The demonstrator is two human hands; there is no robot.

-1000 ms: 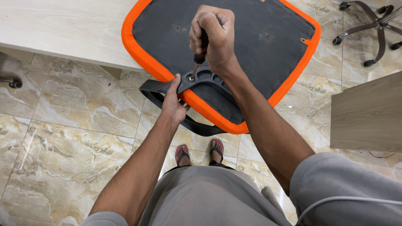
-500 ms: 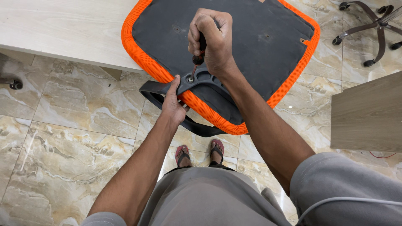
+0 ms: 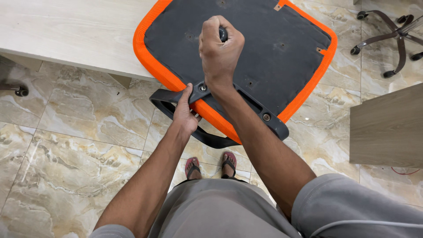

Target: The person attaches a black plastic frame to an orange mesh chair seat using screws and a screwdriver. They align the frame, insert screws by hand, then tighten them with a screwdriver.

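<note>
**Chair seat on table edge, armrest bracket under the hands**

Far left: a castor [image 3: 20,91] shows on the marble floor [image 3: 66,145] beneath the pale wooden table [image 3: 75,31].

The orange-edged seat [image 3: 264,48] lies upside down, dark underside up, on the table's right end; its near corner overhangs the table's front edge. A black armrest [image 3: 176,103] runs along the seat's near edge and hangs off below it.

Left hand [image 3: 185,114]: closed on the armrest at the seat's near-left edge, thumb up on the bracket, just beside a screw [image 3: 203,88].

Right hand [image 3: 220,50]: fist closed round a dark tool handle [image 3: 223,34], held upright over that screw. The tool tip is hidden behind the hand. A second screw [image 3: 266,117] sits further right on the bracket.

Below: the person's feet in sandals [image 3: 210,165] stand on the floor, under the overhanging corner.

Right: a second wooden surface [image 3: 387,128]; a chair's wheeled base [image 3: 392,31] lies at the upper right, well apart.
</note>
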